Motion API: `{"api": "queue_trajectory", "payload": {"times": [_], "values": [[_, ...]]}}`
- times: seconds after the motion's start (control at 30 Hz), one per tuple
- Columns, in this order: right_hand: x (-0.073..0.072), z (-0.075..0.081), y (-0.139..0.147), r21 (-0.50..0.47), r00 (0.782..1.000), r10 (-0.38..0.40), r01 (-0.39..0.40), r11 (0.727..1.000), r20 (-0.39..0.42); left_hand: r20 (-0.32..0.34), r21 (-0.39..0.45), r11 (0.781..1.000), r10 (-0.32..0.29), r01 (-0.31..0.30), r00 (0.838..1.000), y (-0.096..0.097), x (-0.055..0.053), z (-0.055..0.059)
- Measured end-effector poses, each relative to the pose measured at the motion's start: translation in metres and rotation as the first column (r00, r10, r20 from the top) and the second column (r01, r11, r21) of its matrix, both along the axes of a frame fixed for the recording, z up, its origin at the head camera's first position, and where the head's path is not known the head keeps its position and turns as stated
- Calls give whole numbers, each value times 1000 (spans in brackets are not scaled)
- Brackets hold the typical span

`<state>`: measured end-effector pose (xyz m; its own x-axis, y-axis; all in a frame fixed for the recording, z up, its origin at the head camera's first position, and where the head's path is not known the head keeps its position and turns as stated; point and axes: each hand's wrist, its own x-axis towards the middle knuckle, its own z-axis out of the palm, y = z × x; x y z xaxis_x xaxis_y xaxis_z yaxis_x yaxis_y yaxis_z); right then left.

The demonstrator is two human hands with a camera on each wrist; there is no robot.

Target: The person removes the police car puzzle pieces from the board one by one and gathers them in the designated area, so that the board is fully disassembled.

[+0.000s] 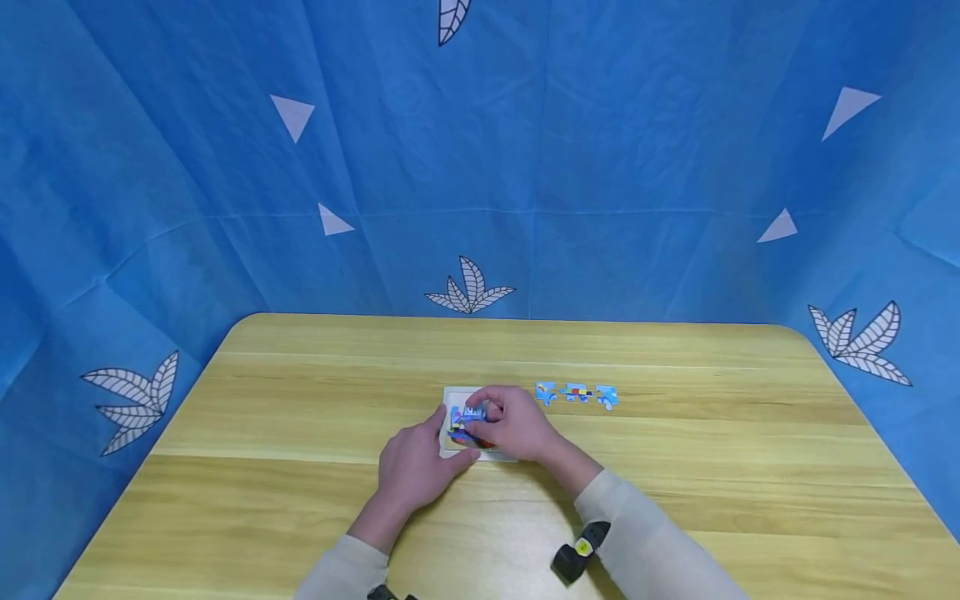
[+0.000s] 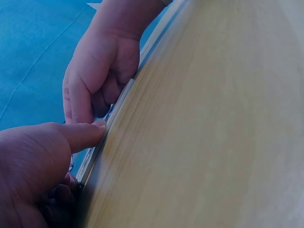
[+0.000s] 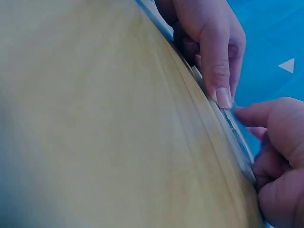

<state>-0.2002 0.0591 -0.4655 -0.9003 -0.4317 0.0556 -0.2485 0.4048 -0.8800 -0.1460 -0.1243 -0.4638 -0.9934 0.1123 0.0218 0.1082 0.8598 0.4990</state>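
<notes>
A small square puzzle board (image 1: 459, 390) with a pale rim lies on the table, its blue and red picture partly covered by the hands. My left hand (image 1: 412, 467) holds it at the near left corner, index finger along the left side and thumb on the near edge. Over the picture, my right hand (image 1: 517, 423) pinches a blue puzzle piece (image 1: 472, 412) between thumb and index finger. The wrist views show the left hand (image 3: 213, 47) and right hand (image 2: 95, 71) close together at the board; the piece is hidden there.
Three loose blue puzzle pieces lie in a row right of the board: a left one (image 1: 546, 392), a middle one (image 1: 577, 392) and a right one (image 1: 607, 397). The wooden table (image 1: 712, 467) ends at a blue cloth backdrop (image 1: 615, 250).
</notes>
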Motion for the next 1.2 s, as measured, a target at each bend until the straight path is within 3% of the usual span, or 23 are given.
{"api": "queue_trajectory", "payload": {"times": [0.2,0.47,0.83,1.2], "values": [[4,-2,6,-75,996,-84,84,994,11,8,0,1000,3,-3,1000,0,-1,1],[10,0,26,-64,995,-86,89,994,47,14,-10,1000,4,-3,1000,0,-2,1],[22,-1,61,-31,995,-102,103,994,17,43,5,1000,27,-27,999,4,0,1],[27,-2,87,-22,994,-112,112,993,2,30,2,999,37,-38,999,4,0,-1]]}}
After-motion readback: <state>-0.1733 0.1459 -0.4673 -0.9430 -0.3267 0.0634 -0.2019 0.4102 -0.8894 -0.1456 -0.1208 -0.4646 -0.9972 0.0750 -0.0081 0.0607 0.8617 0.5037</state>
